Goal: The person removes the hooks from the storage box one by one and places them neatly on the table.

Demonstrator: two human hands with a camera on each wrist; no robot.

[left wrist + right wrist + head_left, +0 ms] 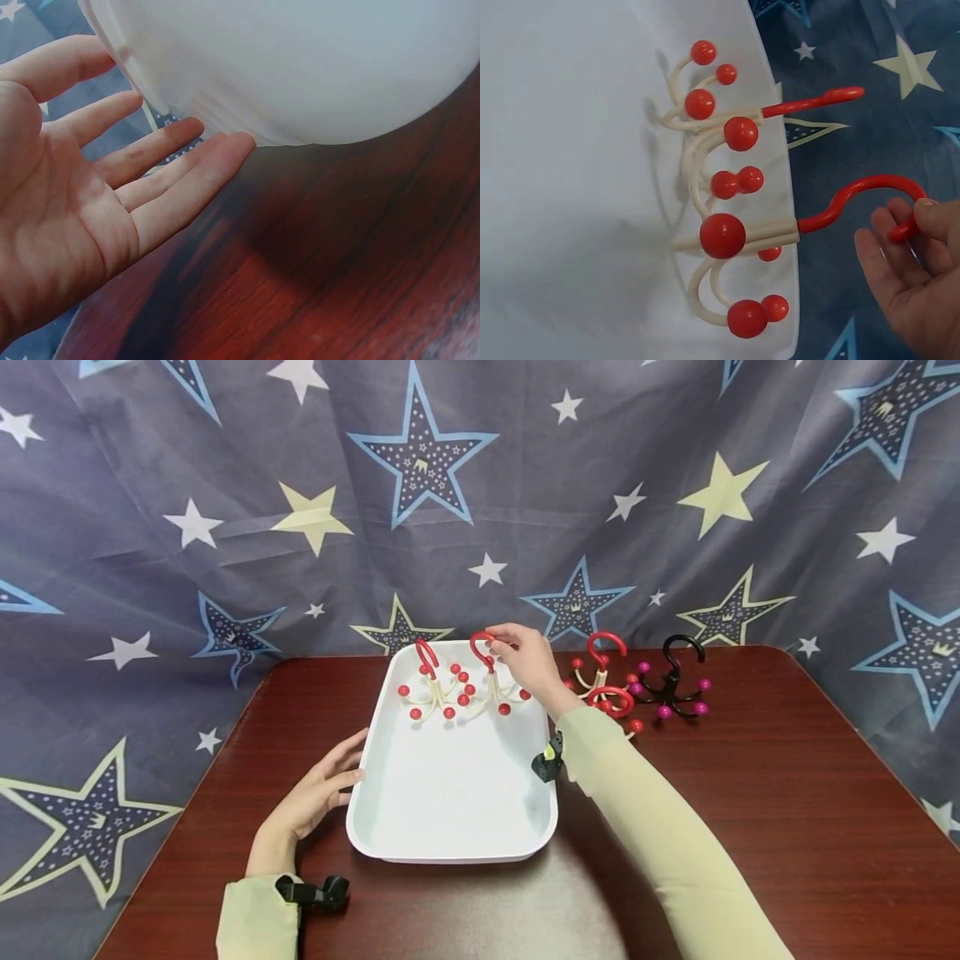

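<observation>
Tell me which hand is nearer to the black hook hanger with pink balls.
Right. The right hand pinches a red hook hanger in the white tray, not far from the black hook hanger; the left hand rests at the tray's opposite side.

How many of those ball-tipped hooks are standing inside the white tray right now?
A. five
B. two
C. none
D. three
B: two cream hooks stand at the far end of the white tray, the left one free and the right one pinched at its red loop by the right hand; the others sit on the table beside it.
</observation>
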